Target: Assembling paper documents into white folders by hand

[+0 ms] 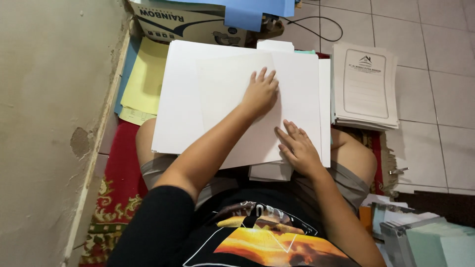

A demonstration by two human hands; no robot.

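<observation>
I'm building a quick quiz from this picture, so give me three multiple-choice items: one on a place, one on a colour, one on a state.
1. Where does the stack of printed forms lie?
A. on the tiled floor, right of the white sheets
B. on the cardboard box
C. on the lap

2. What colour is the paper left of the white sheets?
A. pink
B. yellow
C. black

3. How is the left hand?
A. clenched in a fist
B. lifted off
C. flat on the top sheet

Answers: 1 A, it rests on tiles; 2 B, it is pale yellow; 3 C, fingers lie spread on paper.
</observation>
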